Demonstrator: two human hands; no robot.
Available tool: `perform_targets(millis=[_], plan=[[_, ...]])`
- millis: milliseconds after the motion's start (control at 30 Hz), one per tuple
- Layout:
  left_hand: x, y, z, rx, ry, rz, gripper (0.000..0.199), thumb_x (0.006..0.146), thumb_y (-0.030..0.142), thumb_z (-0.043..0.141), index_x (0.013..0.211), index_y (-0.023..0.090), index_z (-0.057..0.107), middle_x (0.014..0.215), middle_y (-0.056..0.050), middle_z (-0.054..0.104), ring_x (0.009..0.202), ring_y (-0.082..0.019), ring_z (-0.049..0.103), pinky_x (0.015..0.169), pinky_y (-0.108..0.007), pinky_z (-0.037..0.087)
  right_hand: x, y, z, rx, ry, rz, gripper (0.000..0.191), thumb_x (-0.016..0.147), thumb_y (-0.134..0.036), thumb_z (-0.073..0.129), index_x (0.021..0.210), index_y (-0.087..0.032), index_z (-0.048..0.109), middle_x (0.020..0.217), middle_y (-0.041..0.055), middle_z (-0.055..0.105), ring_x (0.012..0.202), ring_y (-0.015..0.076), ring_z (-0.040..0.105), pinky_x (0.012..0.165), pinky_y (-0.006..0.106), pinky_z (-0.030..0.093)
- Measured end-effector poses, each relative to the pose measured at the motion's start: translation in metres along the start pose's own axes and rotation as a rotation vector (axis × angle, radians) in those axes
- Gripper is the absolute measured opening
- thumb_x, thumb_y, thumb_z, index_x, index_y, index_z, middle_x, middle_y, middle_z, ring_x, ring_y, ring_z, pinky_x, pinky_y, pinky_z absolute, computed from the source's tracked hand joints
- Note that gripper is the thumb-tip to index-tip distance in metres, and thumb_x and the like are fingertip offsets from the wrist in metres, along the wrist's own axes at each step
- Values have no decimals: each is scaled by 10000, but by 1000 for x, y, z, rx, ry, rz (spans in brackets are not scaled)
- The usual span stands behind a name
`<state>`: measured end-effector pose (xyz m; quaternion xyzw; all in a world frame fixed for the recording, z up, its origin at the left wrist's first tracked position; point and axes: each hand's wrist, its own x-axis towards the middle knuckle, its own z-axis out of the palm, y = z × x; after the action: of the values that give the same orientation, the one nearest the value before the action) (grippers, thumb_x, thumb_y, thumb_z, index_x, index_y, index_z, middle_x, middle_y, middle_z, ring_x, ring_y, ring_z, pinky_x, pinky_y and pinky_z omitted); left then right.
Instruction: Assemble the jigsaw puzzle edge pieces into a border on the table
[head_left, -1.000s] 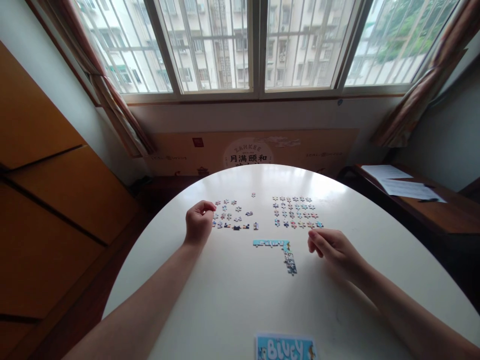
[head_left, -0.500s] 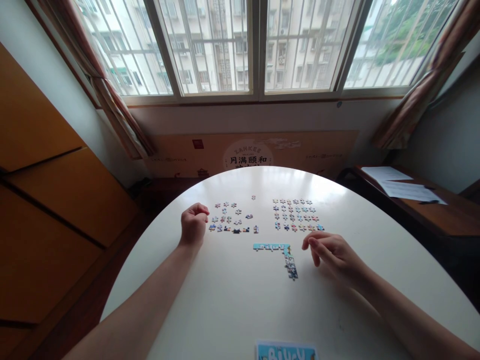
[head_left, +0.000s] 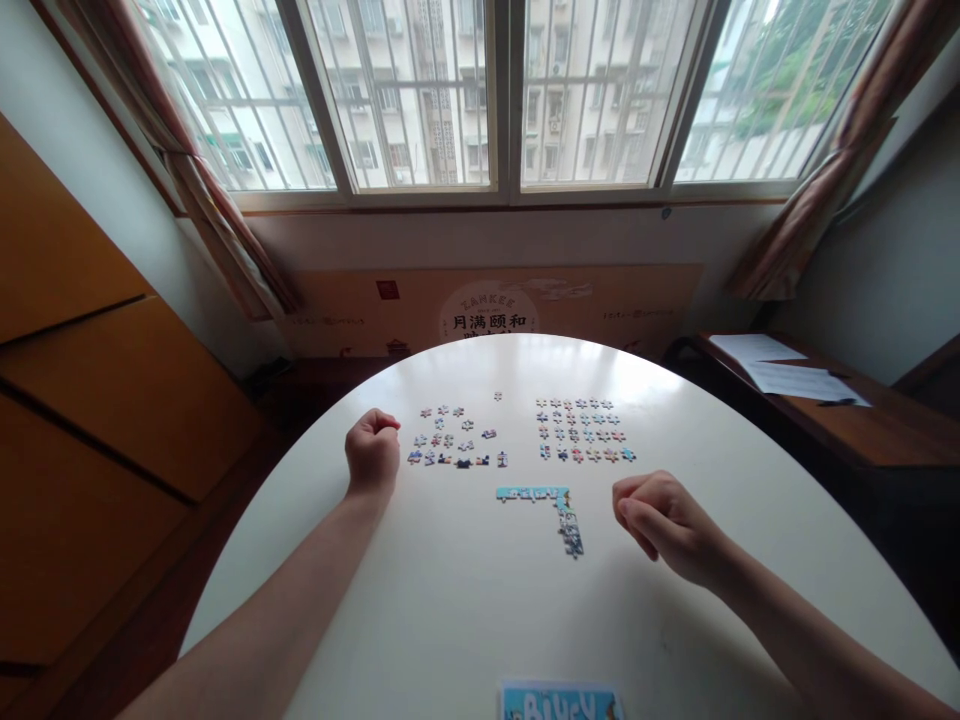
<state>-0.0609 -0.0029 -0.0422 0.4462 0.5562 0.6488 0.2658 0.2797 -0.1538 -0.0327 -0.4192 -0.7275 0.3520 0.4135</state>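
My left hand [head_left: 373, 452] rests on the white table in a fist, just left of the loose jigsaw pieces [head_left: 447, 440]; nothing shows in it. Fingers curled in, my right hand [head_left: 664, 520] is closed near the tabletop, with no piece visible in it. To its left lies a joined jigsaw strip [head_left: 534, 494], bent in a corner shape: a light blue top row and a darker arm [head_left: 570, 532] running down from its right end. Above the right hand, more jigsaw pieces [head_left: 574, 436] are set out in neat rows.
The round white table [head_left: 420, 600] has a blue picture card [head_left: 561, 703] at its near edge. One single piece [head_left: 498, 396] lies apart at the back. Papers [head_left: 795, 382] rest on a brown desk to the right. Windows and a printed board are behind.
The right hand has moved slightly away from the jigsaw strip, and its fingers have curled in further. The left fist stays beside the pieces. The whole view has shifted a little.
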Motion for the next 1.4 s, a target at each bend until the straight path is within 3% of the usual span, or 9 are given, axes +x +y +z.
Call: perform_targets(millis=[133, 400, 633, 900, 1100, 1400], plan=[[1, 0, -1, -5, 13, -28, 141, 468, 151, 447, 569, 201, 531, 456, 38, 444, 438, -117, 394, 434, -228, 260, 1, -1, 1, -43, -8, 12, 533, 918, -251, 430, 391, -177, 400, 492, 4, 422, 452, 91, 389, 490, 264, 286], [2, 1, 0, 18, 26, -68, 153, 490, 155, 464, 610, 207, 542, 473, 38, 430, 457, -134, 409, 446, -240, 289, 5, -2, 5, -138, -271, 16, 610, 1029, -478, 370, 494, -189, 324, 558, -13, 356, 511, 100, 354, 519, 275, 274], [6, 0, 0, -26, 64, -76, 146, 539, 186, 460, 645, 193, 560, 584, 12, 495, 508, -131, 447, 471, -234, 333, 7, 4, 5, -156, -237, 6, 618, 1042, -518, 345, 518, -190, 336, 570, -1, 415, 508, 97, 372, 519, 267, 280], [9, -3, -3, -64, 89, -43, 167, 591, 194, 448, 709, 190, 566, 736, -16, 562, 632, -143, 490, 537, -225, 408, 5, 6, 2, -169, -254, 15, 598, 1030, -529, 404, 628, -151, 634, 657, 47, 577, 593, 119, 538, 611, 250, 399], [29, -16, -16, 56, 131, -10, 151, 705, 239, 446, 806, 200, 551, 793, -18, 596, 679, -154, 534, 599, -242, 430, 3, 13, 1, -154, -236, 18, 558, 1032, -511, 413, 674, -160, 659, 695, 53, 600, 627, 132, 561, 629, 261, 409], [31, -31, -13, 289, -32, 21, 177, 787, 272, 495, 892, 228, 631, 884, -24, 681, 840, -209, 627, 757, -303, 474, 2, 19, 1, -109, -218, 30, 509, 1035, -497, 409, 740, -181, 679, 733, 62, 630, 668, 166, 590, 641, 292, 417]])
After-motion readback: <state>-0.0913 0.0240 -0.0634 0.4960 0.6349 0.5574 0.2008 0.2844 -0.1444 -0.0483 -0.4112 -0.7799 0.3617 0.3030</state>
